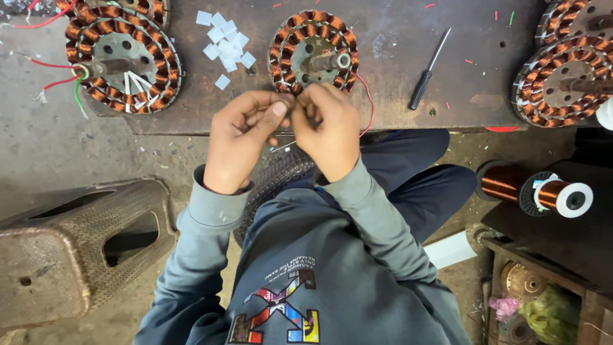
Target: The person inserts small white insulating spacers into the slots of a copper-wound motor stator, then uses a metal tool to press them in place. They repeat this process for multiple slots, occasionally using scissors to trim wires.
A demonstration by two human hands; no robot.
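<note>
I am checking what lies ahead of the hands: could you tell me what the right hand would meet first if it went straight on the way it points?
Probably the copper-wound stator just beyond the right hand, at its near rim; depth is unclear.

Glossy copper wire coils wrap the dull grey metal stator on a worn, scuffed wooden board, beside matt white paper squares, a black plastic-handled screwdriver and a shiny copper wire spool.
</note>
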